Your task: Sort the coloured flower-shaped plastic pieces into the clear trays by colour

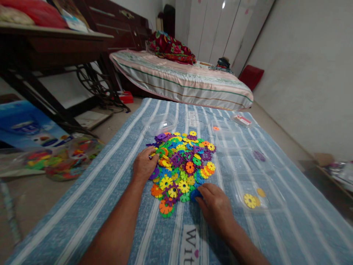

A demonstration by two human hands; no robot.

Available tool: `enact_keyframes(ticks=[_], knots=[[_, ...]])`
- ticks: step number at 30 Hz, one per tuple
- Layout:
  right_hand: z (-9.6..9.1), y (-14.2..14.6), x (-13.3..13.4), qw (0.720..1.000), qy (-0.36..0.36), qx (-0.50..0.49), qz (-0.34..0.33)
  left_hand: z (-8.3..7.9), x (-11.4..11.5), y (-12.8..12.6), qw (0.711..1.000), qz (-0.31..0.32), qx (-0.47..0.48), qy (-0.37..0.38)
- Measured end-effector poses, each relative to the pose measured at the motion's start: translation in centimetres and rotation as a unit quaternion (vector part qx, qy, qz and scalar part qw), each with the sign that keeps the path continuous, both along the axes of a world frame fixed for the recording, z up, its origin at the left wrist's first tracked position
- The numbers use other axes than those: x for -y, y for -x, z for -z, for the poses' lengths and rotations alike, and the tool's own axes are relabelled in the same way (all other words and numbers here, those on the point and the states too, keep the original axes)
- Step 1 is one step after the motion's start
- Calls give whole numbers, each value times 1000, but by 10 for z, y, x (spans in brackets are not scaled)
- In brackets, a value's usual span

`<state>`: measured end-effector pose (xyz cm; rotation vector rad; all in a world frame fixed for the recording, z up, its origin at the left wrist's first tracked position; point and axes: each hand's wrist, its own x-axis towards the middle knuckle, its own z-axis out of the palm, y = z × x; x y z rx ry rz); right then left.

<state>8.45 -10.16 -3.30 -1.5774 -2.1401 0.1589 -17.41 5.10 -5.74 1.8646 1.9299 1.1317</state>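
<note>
A heap of colourful plastic snowflake discs (182, 165) lies on a blue striped cloth (116, 191). My left hand (143, 164) rests at the heap's left edge, fingers curled in a pinch on a yellow disc. My right hand (216, 204) is at the heap's near right edge, fingers closed on a blue disc (196, 194). To the right, a clear tray (259, 197) holds yellow discs (252, 200). Further back another clear tray (255, 157) holds a purple disc (259, 155), and one more (224, 129) holds an orange disc (216, 128).
An empty clear container (161, 123) sits behind the heap. A plastic bag of more discs (68, 158) lies on the floor at left, beside a blue box (24, 125). A dark table with iron legs (55, 48) and a low mattress (182, 79) stand beyond.
</note>
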Motion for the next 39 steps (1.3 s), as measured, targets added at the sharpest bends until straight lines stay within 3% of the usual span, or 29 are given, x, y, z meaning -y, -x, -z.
enact_keyframes(ticks=[7,13,16,19,21,25,30,34,39], knots=[[-3,-3,-2,1000,-10,-19,-22,2,-2,2,1000,1,2,-2],[-25,-16,-9,996,-15,-78,-50,2,-2,2,1000,1,1,-1],[-40,-42,-27,992,-114,-50,37,2,-2,1,1000,-1,-2,-4],[-53,-69,-43,955,-223,7,194,2,-2,1,1000,-1,-4,-5],[-55,-76,-46,944,-235,26,230,2,-2,1,1000,-1,-5,-3],[-43,-58,-35,977,-169,-12,128,1,-1,0,1000,0,-7,0],[-22,-19,-15,1000,8,16,12,2,0,0,1000,3,-8,-2],[-21,-3,-9,992,102,76,7,2,0,0,1000,3,-6,-2],[-26,5,-8,984,156,84,20,2,0,-1,1000,-1,-6,2]])
